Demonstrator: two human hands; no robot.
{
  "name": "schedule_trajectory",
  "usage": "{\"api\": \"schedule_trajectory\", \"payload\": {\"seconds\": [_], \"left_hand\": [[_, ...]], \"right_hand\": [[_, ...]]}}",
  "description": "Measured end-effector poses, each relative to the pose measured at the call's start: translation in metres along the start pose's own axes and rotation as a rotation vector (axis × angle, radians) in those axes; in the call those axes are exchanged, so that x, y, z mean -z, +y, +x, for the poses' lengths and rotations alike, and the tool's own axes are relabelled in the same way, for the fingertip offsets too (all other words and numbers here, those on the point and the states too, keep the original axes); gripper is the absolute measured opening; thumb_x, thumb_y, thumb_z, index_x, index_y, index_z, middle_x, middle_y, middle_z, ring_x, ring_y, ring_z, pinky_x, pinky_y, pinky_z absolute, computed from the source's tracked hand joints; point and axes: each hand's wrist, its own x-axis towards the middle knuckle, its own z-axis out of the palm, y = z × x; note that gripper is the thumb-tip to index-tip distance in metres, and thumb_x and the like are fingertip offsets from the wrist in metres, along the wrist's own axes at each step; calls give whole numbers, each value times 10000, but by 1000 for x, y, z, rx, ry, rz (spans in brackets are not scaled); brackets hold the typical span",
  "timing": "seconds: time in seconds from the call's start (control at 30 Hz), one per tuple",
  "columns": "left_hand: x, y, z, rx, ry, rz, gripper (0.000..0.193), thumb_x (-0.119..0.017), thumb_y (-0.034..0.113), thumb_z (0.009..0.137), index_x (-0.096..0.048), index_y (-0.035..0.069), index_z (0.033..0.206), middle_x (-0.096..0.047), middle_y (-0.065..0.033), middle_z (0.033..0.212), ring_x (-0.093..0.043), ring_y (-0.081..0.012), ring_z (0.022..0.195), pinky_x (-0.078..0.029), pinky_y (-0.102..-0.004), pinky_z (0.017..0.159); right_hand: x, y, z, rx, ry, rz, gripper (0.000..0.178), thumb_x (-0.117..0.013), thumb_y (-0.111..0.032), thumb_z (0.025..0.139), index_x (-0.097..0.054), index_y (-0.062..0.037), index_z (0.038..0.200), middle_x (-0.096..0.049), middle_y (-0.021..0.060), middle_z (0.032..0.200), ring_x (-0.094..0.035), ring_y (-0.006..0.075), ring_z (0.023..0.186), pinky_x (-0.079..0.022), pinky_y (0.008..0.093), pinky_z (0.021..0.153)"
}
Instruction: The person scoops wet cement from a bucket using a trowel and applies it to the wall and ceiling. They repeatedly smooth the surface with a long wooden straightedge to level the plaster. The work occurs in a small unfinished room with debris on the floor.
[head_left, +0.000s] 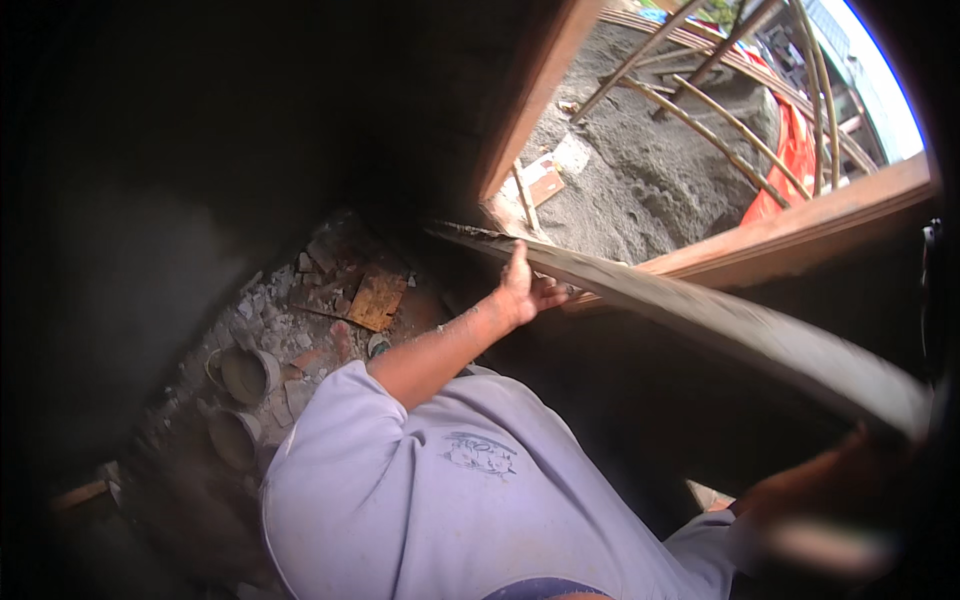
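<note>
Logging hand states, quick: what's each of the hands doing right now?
Left hand: open, thumb against the long grey board.
Right hand: at the board's near end; too dark to tell open or closed.

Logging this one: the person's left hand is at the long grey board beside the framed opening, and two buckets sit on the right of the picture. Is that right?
Not quite: the head view shows the two buckets on the left, not the right. The left hand is indeed at the long grey board beside the framed opening.
</note>
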Motion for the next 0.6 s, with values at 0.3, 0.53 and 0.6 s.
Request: {"api": "schedule_trajectory", "payload": {"seconds": [0.3, 0.53, 0.6], "left_hand": [[55, 81, -71, -1226, 267, 1301, 1053, -760, 490, 680, -186, -46, 1381, -427, -228, 1273, -415, -321, 1201, -351, -401, 1000], [37, 150, -100, -1485, 279, 1424, 1030, -794, 464, 602, -289, -16, 1360, -410, -176, 1314, -384, -320, 1239, -299, -461, 1024], [36, 155, -106, -1462, 257, 1364, 768, -779, 357, 634, -466, -13, 1229, -490, -143, 1231, -461, -292, 1160, -335, -418, 996]], "right_hand": [[-141, -172, 2, 55, -85, 153, 334, -729, -103, 779, -600, -6, 1072, -573, 115, 1074, -571, 185, 955, -493, 310, 791], [-185, -289, 41, 236, -27, 336, 201, -674, -119, 804, -675, -35, 987, -616, 115, 1074, -589, 215, 972, -476, 313, 814], [-181, -318, 54, 405, 7, 451, 188, -679, -120, 787, -682, -39, 956, -623, 114, 1093, -598, 224, 958, -468, 318, 822]]}}
